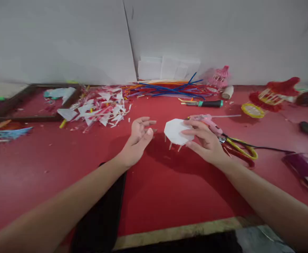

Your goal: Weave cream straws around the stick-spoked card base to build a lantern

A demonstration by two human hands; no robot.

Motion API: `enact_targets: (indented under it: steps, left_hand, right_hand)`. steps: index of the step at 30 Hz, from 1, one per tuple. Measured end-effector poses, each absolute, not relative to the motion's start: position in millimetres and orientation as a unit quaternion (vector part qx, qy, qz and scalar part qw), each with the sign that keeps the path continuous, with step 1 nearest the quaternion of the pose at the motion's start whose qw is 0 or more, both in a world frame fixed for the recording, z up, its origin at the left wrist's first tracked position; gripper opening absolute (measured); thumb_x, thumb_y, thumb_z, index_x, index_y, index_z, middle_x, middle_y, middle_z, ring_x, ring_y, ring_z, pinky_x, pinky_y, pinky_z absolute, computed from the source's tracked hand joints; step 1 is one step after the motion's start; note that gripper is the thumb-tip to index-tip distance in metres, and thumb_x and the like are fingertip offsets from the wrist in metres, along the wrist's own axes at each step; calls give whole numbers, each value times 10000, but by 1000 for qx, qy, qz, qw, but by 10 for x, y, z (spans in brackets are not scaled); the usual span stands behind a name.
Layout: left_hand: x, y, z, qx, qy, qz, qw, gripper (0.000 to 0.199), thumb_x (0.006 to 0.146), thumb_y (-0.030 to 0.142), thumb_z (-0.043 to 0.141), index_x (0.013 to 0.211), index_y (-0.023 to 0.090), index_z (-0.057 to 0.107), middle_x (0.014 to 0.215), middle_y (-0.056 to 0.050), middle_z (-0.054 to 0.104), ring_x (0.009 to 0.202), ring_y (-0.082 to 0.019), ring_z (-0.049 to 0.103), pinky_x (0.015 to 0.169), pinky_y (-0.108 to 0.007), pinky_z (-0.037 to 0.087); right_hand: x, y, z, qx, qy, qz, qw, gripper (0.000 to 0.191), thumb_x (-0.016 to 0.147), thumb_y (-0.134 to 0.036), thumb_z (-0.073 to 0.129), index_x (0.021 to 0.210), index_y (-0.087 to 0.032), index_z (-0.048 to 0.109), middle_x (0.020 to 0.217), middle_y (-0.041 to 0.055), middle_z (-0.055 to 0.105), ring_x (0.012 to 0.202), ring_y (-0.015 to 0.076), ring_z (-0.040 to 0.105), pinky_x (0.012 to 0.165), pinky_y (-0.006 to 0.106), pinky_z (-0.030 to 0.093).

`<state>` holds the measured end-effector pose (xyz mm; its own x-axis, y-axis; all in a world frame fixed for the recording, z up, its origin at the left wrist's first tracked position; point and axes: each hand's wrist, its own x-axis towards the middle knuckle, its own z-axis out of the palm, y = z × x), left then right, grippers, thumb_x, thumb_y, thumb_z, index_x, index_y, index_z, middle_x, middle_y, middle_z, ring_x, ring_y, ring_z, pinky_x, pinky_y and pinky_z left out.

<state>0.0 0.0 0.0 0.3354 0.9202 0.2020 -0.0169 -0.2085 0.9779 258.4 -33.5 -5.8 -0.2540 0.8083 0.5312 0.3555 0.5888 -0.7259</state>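
Note:
A white octagonal piece (175, 131) with short thin legs beneath it is held by its right side, over the red table (154, 196). The fingers and thumb of my right hand (203, 140) are at that side, fingertips on its top and the thumb at its lower edge. To the left of the piece, my left hand (140, 138) is apart from it, fingers curved and spread, with nothing in it. Just behind my right hand lies a pink glue gun (208, 122) with a clear stick in its back.
Yellow-and-red-handled pliers (239, 149), a black-handled tool (210, 103) and a purple box (304, 170) lie right. White and pink scraps (101, 107) heap at back left, blue and orange sticks (172, 89) behind. A red ornament (274, 95) stands right; a black object (101, 214) lies near front.

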Motion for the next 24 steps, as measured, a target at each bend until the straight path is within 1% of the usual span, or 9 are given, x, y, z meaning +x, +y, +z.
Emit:
enact_targets:
  steps: [6, 11, 14, 19, 21, 24]
  left_hand:
    - [49, 55, 7, 627, 358, 467, 511, 504, 884, 628, 543, 1163, 252, 359, 1298, -138, 506, 1123, -244, 574, 934, -461, 495]
    - [39, 55, 9, 623, 363, 475, 504, 477, 895, 599, 552, 1162, 250, 368, 1288, -134, 528, 1044, -216, 620, 852, -409, 530]
    - [39, 54, 17, 622, 370, 474, 502, 478, 897, 599, 550, 1165, 245, 371, 1291, -133, 529, 1015, -207, 634, 820, -391, 532]
    - [41, 58, 25, 621, 374, 473, 500, 471, 901, 604, 540, 1161, 247, 374, 1287, -126, 536, 1020, -205, 634, 813, -382, 522]
    - [41, 61, 23, 622, 374, 473, 500, 479, 897, 611, 541, 1162, 248, 376, 1288, -122, 537, 1013, -199, 631, 810, -378, 518]
    - [47, 59, 27, 620, 375, 472, 502, 498, 888, 622, 544, 1165, 247, 369, 1287, -121, 534, 999, -193, 629, 802, -372, 518]
  right_hand:
    - [2625, -358, -10, -397, -761, 223, 462, 254, 914, -299, 625, 1157, -337, 688, 1355, 65, 542, 1309, 267, 492, 1095, 518, 415]
    - [2628, -373, 48, -416, -786, 140, 435, 227, 915, -323, 609, 1126, -292, 688, 1341, 85, 532, 1307, 280, 488, 1122, 533, 370]
    - [2621, -378, 65, -415, -799, 94, 425, 212, 896, -341, 625, 1089, -274, 683, 1317, 95, 531, 1285, 291, 500, 1089, 528, 406]
    - [2554, -361, 66, -435, -796, 40, 419, 290, 788, -401, 752, 1007, -236, 658, 1236, 124, 564, 1233, 312, 533, 1046, 519, 443]
    - [2551, -332, 81, -442, -794, 25, 417, 273, 784, -389, 755, 982, -229, 656, 1212, 129, 585, 1193, 304, 566, 1014, 509, 468]
    - [2631, -255, 120, -435, -804, 29, 404, 246, 810, -348, 730, 1016, -238, 654, 1206, 121, 638, 1166, 288, 604, 988, 497, 491]
